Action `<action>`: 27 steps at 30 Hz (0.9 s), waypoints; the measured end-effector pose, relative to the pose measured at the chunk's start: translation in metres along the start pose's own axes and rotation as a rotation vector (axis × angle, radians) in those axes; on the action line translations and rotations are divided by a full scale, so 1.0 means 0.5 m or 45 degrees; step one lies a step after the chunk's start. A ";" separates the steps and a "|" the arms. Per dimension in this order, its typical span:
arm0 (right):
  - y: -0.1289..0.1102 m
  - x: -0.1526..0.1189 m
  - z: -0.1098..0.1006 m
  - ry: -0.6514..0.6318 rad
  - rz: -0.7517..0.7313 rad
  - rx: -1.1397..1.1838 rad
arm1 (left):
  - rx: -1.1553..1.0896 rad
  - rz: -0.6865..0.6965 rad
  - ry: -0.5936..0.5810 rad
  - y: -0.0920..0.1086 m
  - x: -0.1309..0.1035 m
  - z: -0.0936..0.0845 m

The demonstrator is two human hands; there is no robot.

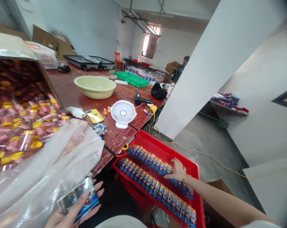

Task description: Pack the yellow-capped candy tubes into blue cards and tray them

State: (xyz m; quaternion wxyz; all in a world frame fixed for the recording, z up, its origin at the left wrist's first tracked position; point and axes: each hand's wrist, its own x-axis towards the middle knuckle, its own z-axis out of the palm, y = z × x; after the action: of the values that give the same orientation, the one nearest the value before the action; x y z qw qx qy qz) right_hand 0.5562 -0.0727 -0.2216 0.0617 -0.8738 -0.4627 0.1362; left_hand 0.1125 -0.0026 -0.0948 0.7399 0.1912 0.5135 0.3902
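My left hand (80,205) is closed around a small stack of glossy blue printed wrappers (91,199), with the thumb pressed on top. Beside it lies a clear plastic bag liner (62,158) draped from a carton of pink tubes with yellow caps (38,123). Over to the right, my right hand (178,172) is above a red tray (155,142), its thumb and fingers apart at the far row of wrapped tubes (153,160). Nothing lifted shows in it. A nearer row of wrapped tubes (157,188) stands side by side along the tray's front.
On the red table are a white fan (123,113), a yellow phone (95,116), a cream basin (95,85), a black hair dryer (141,98) and a green tray (132,79). A yellow cable (205,153) crosses the floor. A person (179,72) is at the back.
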 end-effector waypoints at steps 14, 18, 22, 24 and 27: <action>-0.949 -0.052 -0.107 0.049 -1.663 0.731 | 0.024 0.479 0.324 0.025 -0.090 -0.066; -1.166 -0.072 -0.039 -0.061 -1.592 0.788 | -0.080 0.549 0.504 0.035 -0.099 -0.105; -1.185 -0.073 0.005 -0.129 -1.459 0.918 | -0.088 0.533 0.449 0.045 -0.109 -0.119; -1.157 -0.063 0.010 -0.145 -1.425 1.002 | -0.071 0.541 0.415 0.046 -0.109 -0.119; -1.124 -0.058 0.010 -0.192 -1.403 1.113 | -0.094 0.534 0.373 0.045 -0.106 -0.113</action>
State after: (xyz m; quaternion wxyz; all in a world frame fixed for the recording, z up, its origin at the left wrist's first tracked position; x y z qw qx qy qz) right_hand 0.0942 0.2204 -0.0898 0.4345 -0.3958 -0.7436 0.3186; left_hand 0.0435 -0.0364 -0.0697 0.5672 0.2077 0.5497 0.5771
